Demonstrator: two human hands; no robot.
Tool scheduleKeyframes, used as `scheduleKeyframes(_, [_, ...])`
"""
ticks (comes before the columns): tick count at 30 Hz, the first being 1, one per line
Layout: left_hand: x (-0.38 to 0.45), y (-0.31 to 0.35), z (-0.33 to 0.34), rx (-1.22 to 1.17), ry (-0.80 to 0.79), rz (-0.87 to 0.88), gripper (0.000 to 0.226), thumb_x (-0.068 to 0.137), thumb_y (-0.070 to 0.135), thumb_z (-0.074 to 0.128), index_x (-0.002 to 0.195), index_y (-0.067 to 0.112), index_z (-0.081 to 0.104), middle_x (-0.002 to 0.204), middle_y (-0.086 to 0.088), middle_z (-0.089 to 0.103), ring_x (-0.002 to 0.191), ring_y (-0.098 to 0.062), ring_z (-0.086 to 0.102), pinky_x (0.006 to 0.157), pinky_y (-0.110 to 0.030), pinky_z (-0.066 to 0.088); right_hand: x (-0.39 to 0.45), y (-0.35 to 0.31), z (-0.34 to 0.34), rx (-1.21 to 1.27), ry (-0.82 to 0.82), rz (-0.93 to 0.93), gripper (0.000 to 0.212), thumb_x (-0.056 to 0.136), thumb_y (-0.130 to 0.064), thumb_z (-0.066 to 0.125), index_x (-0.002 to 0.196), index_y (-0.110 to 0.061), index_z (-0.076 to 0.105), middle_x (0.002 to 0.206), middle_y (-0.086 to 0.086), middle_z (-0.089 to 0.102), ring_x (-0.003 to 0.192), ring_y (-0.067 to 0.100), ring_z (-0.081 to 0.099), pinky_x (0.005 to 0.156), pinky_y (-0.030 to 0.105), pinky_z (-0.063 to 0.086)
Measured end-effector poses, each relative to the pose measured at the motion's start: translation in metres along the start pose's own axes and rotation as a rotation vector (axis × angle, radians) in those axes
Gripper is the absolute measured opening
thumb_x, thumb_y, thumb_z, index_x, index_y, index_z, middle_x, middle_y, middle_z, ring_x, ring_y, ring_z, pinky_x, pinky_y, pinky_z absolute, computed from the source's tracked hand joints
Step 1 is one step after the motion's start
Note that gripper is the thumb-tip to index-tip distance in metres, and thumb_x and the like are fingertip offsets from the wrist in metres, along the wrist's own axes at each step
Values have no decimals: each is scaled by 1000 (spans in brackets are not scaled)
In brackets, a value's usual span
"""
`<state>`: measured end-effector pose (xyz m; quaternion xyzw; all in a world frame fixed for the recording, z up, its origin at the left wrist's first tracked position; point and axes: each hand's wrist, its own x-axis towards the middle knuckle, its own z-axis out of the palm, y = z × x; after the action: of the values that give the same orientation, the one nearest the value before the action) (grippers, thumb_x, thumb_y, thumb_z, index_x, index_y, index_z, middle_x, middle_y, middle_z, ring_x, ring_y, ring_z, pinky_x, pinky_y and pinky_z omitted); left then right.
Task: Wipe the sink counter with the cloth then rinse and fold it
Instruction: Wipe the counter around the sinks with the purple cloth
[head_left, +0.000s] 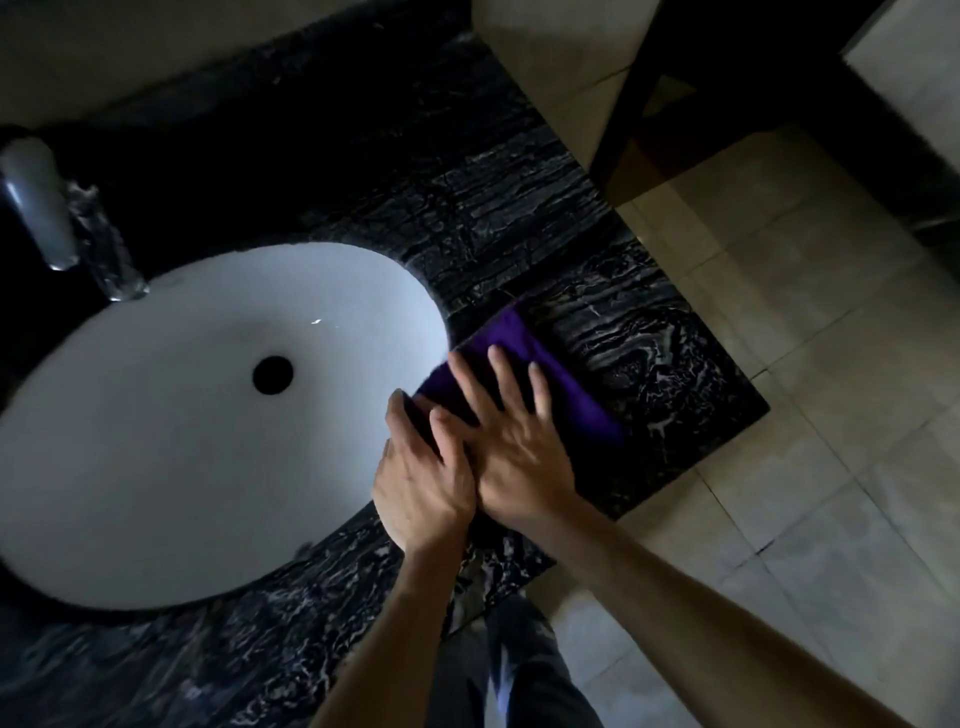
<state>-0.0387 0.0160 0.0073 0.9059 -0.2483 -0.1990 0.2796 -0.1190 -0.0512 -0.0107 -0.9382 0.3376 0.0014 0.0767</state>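
Observation:
A purple cloth (563, 382) lies folded on the black marble counter (649, 338), just right of the white oval sink (182, 415). My right hand (511, 441) lies flat on the cloth with fingers spread, pressing it down. My left hand (423, 475) sits beside it at the cloth's near left end, fingers curled over that edge by the sink rim. The part of the cloth under both hands is hidden.
A chrome faucet (41, 202) stands at the far left, with water running from it into the sink. The counter's right edge drops to a beige tiled floor (831, 415). A dark frame (639, 88) stands at the back right. My legs show below the counter.

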Motion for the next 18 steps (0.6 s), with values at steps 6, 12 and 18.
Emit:
scheduleKeyframes(6, [1,-3,-3,-75,-23,3,63,92,61,21,143,29,39,122,5,72,109,-31,67,87,-42,50,-55,33,-5,7,-26,77,52,100,-59,36,152,-52,34,169,2,23,155,33,21,120,61,20])
scheduleKeyframes(12, [6,0,-3,-39,-63,17,62,94,59,25,139,23,49,122,4,71,111,-27,64,90,-45,52,4,127,-25,-61,-26,579,57,98,-64,24,154,-55,21,171,6,14,155,37,15,119,65,18])
scheduleKeyframes(18, [10,5,-2,-10,-78,23,64,95,62,23,140,24,48,122,5,69,113,-24,63,90,-43,52,110,117,-26,-29,-45,480,61,94,-66,25,154,-56,12,171,5,8,155,42,7,117,72,11])
